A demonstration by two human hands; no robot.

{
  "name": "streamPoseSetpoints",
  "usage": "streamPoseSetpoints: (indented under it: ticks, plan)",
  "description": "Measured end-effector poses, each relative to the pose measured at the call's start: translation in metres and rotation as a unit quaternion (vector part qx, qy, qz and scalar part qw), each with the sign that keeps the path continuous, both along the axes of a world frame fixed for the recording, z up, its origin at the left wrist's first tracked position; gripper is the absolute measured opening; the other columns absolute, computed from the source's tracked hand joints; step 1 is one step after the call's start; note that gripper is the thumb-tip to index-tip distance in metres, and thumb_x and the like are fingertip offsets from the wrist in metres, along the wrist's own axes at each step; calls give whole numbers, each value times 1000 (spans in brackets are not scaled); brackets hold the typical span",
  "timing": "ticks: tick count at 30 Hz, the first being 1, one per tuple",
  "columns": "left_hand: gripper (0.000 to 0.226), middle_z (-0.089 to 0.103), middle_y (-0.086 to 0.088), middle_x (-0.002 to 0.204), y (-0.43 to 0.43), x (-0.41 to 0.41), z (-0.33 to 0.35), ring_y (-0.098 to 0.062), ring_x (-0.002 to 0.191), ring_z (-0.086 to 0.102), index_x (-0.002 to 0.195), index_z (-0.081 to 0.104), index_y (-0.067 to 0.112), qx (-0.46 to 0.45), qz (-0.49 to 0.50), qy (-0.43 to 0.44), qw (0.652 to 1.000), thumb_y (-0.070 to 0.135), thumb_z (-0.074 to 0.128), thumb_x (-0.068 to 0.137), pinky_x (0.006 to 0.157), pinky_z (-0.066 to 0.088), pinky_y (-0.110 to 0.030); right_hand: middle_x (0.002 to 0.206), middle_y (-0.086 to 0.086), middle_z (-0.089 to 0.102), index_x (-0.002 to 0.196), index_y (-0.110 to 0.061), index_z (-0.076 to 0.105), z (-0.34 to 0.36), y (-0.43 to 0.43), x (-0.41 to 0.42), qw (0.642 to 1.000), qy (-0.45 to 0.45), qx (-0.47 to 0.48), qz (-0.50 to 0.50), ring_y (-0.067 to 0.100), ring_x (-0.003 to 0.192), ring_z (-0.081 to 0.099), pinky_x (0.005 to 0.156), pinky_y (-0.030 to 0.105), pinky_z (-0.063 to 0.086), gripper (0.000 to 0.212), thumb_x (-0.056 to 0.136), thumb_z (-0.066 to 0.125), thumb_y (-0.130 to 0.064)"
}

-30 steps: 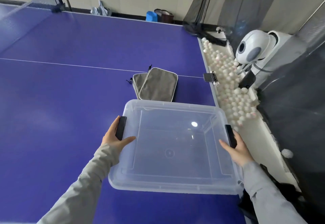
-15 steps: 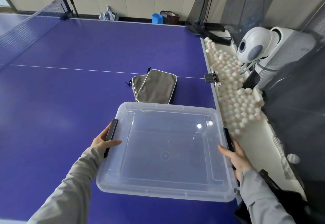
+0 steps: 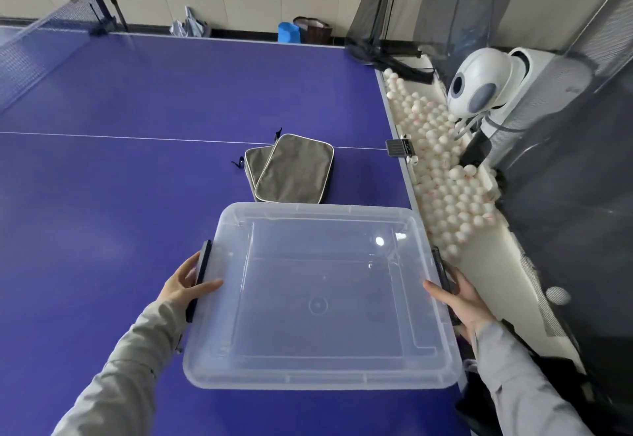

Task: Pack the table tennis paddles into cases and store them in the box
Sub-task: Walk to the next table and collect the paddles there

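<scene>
On the blue tabletop (image 3: 137, 196), the left hand (image 3: 186, 286) grips the dark latch (image 3: 202, 271) of the clear plastic storage box (image 3: 308, 375), thumb lying over the rim. Beyond both hands, just past the box's far edge, lie two overlapping grey zipped fabric cases (image 3: 294, 172). The right hand (image 3: 462, 302) clasps the box's right edge. This looks like readying the box. Next, its lid, seemingly on, must come off so the cases can go in.

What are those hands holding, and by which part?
The clear box. The left hand grips its left latch, the right hand its right latch.
</scene>
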State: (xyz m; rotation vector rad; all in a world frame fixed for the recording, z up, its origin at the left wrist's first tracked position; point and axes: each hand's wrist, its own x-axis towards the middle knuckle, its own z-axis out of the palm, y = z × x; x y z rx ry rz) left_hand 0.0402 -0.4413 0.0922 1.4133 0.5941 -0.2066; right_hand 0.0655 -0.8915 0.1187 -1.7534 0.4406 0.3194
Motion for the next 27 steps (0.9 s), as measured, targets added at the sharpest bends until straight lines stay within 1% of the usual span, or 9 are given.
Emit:
streamPoseSetpoints:
  ticks: [2, 4, 7, 10, 12, 16, 22, 24, 27]
  plan:
    - [95, 52, 2, 134, 2, -4, 4, -20, 114, 54, 141, 38, 30, 67, 7, -24, 997, 14, 85, 61, 91, 45, -38, 134, -5, 50, 132, -28, 44, 0, -1, -1, 999, -24, -33, 8, 10, 120, 47, 106, 32, 34, 61, 80, 73, -16]
    - [101, 39, 7, 143, 3, -10, 9, -15, 129, 39, 143, 33, 32, 186, -9, -40, 982, 29, 87, 59, 102, 35, -35, 140, -6, 42, 139, -28, 40, -1, -2, -4, 993, -48, -109, 11, 12, 130, 39, 109, 33, 30, 71, 78, 75, -25]
    - [97, 32, 4, 148, -4, -19, 13, -19, 138, 28, 144, 32, 28, 344, -44, -28, 938, 43, 83, 63, 111, 29, -41, 140, -5, 40, 137, -30, 43, -3, 1, -11, 979, -66, -195, 10, 16, 132, 37, 107, 35, 31, 69, 76, 75, -39]
    - [95, 33, 4, 149, -21, -26, 13, -20, 138, 25, 144, 34, 22, 426, -80, -3, 901, 49, 80, 66, 114, 22, -42, 141, 5, 41, 136, -19, 44, -10, 8, -18, 966, -55, -247, 43, 22, 133, 35, 110, 39, 30, 69, 77, 73, -41]
    - [93, 32, 3, 149, -33, -31, 12, -20, 138, 23, 144, 33, 20, 428, -101, 9, 898, 48, 78, 68, 114, 21, -41, 140, 9, 43, 135, -13, 45, -10, 15, -20, 960, -56, -269, 56, 25, 132, 35, 111, 40, 30, 68, 79, 72, -39]
    - [94, 31, -3, 146, -41, -30, 15, -23, 134, 29, 145, 29, 15, 364, -97, 21, 926, 41, 79, 70, 111, 28, -42, 140, 14, 42, 134, -3, 45, -4, 26, -21, 951, -97, -287, 62, 27, 132, 33, 106, 32, 27, 64, 81, 73, -27]
    - [93, 30, 0, 140, -44, -35, 27, -11, 111, 36, 142, 29, 17, 317, -102, 2, 943, 35, 82, 69, 95, 33, -27, 140, 16, 40, 136, -2, 43, 22, 27, -16, 954, -99, -274, 70, 28, 133, 36, 111, 36, 27, 70, 78, 75, -26]
    - [99, 30, 0, 142, -43, -35, 36, -9, 114, 35, 145, 25, 17, 324, -78, -19, 943, 34, 83, 67, 95, 30, -23, 139, 16, 41, 136, -4, 43, 38, 27, -10, 955, -115, -266, 69, 28, 132, 37, 109, 35, 28, 71, 78, 75, -28]
    - [109, 29, 6, 147, -36, -33, 60, -13, 129, 35, 148, 17, 24, 297, -30, -49, 953, 37, 84, 63, 99, 30, -25, 145, 13, 36, 142, -7, 34, 67, 30, 5, 953, -154, -250, 74, 26, 136, 32, 109, 30, 24, 78, 79, 73, -32]
